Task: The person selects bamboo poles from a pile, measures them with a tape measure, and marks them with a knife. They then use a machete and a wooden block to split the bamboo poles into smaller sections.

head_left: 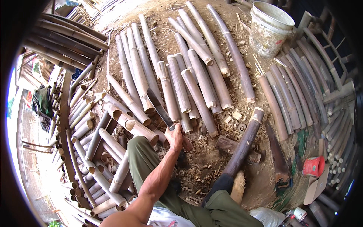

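Observation:
My left hand (174,137) is closed round the handle of a machete, just beyond my left knee. The machete's dark blade (159,109) slants up and to the left, over the cut bamboo lengths. What looks like the brown end of its handle sticks out below my fist. Right of the hand, a dark bamboo pole (245,140) leans across a wooden block (230,146). Its lower end meets my dark-covered foot (223,184). My right hand is not in view.
Several bamboo lengths (200,77) lie on the chip-strewn ground ahead, with more stacked left and right. A dirty white bucket (269,32) stands at the far right. Nearer are a handsaw (278,159), a red container (314,166) and a clear plastic bag (267,216).

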The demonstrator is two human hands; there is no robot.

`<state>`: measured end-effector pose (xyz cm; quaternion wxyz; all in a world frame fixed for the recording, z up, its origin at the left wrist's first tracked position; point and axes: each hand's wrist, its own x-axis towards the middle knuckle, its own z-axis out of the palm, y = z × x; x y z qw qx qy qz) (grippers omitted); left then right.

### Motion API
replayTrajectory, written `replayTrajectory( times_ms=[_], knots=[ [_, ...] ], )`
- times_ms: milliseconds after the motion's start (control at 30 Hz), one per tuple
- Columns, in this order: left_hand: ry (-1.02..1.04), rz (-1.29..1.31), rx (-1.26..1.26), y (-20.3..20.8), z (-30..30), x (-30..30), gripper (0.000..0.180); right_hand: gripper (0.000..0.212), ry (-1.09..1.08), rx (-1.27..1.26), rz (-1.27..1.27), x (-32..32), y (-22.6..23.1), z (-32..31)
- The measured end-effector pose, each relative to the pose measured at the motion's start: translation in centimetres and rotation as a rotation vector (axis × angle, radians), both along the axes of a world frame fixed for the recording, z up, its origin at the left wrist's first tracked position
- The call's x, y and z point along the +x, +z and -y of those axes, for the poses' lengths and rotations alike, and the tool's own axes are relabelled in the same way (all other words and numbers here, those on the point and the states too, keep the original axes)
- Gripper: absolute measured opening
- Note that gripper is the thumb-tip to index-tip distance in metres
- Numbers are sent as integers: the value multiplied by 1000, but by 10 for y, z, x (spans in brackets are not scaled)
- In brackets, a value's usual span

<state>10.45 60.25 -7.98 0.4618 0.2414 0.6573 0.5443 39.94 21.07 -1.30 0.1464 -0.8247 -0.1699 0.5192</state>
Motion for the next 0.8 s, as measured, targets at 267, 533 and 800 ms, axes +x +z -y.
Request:
replayTrajectory(
  times_ms=[267, 533, 800],
  knots=[
    [-630, -260, 189, 64, -18, 22, 20, 95, -95, 124, -93, -3, 6, 37],
    [-1440, -1000, 129, 84, -73, 81, 64, 96, 27, 60, -74, 10, 25, 19],
    [-1859, -1343, 222, 73, -94, 136, 73, 93, -286, 450, 229, 36, 70, 0]
  ],
)
